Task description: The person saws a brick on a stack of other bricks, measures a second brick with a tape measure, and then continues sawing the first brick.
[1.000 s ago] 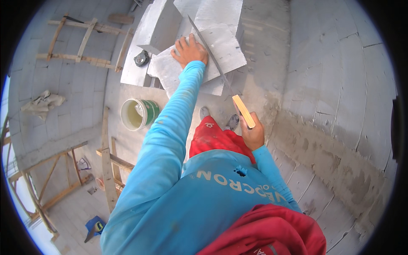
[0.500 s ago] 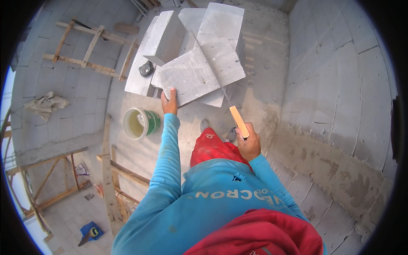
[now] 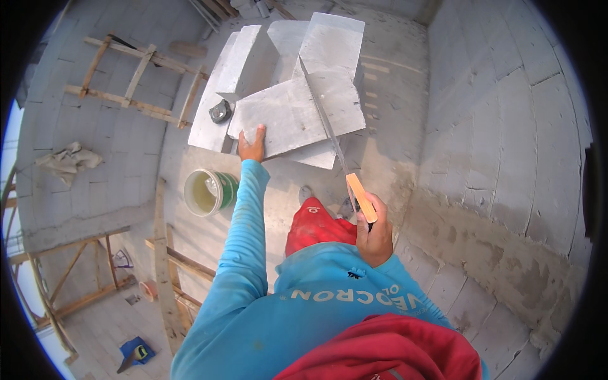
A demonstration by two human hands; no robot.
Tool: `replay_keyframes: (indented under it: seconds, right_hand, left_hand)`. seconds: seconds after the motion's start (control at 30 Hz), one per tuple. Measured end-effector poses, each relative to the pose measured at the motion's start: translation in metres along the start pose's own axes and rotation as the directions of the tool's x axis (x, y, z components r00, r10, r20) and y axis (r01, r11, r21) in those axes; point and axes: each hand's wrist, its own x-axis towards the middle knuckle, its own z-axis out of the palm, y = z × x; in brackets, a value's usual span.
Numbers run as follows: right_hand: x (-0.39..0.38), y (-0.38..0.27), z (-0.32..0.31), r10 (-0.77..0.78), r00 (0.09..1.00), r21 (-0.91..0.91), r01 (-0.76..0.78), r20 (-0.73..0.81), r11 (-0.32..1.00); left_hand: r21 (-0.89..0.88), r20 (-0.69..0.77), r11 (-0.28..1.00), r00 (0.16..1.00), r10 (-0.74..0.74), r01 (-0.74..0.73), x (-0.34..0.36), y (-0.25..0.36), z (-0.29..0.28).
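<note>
My left hand (image 3: 252, 144) rests flat on the near edge of a grey aerated concrete block (image 3: 285, 120) that lies on a stack of similar blocks. My right hand (image 3: 373, 234) grips the orange handle of a hand saw (image 3: 360, 196). The saw's long blade (image 3: 323, 114) runs up and away across the block, along a cut line. My sleeves are light blue and my red trousers show below.
A green bucket (image 3: 209, 191) with pale liquid stands on the floor left of my arm. A tape measure (image 3: 220, 111) lies on a lower block. Block walls rise right and left; wooden ladder frames (image 3: 133, 79) and trestles (image 3: 69, 278) stand left.
My left hand has slid back from the far part of the block to its near edge. The saw hand has drawn slightly down and right; the view shifted back.
</note>
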Motion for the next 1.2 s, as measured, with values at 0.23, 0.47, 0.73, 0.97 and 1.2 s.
replay_keyframes:
  seconds: [0.23, 0.47, 0.73, 0.97, 1.2]
  right_hand:
    - [0.000, -0.014, 0.020, -0.060, 0.998, -0.007, 0.060, 0.008, 0.998]
    - [0.013, -0.028, 0.019, 0.021, 1.000, 0.000, -0.021, 0.012, 1.000]
    - [0.149, -0.020, 0.071, -0.057, 0.994, -0.065, 0.051, -0.090, 0.997]
    - [0.045, -0.020, 0.035, -0.020, 0.998, -0.050, 0.017, -0.057, 0.999]
    - [0.142, -0.027, 0.064, 0.049, 0.998, -0.036, -0.051, -0.037, 0.998]
  left_hand:
    - [0.458, -0.215, 0.887, 0.962, 0.169, -0.054, -0.013, 0.023, 0.012]
    - [0.709, 0.200, 0.470, 0.790, 0.580, -0.525, 0.017, 0.093, 0.067]
    - [0.773, 0.259, 0.478, 0.896, 0.362, -0.416, 0.032, 0.102, 0.098]
    - [0.802, 0.234, 0.468, 0.917, 0.324, -0.370, 0.035, 0.104, 0.090]
    - [0.764, 0.254, 0.477, 0.882, 0.397, -0.434, 0.030, 0.107, 0.100]
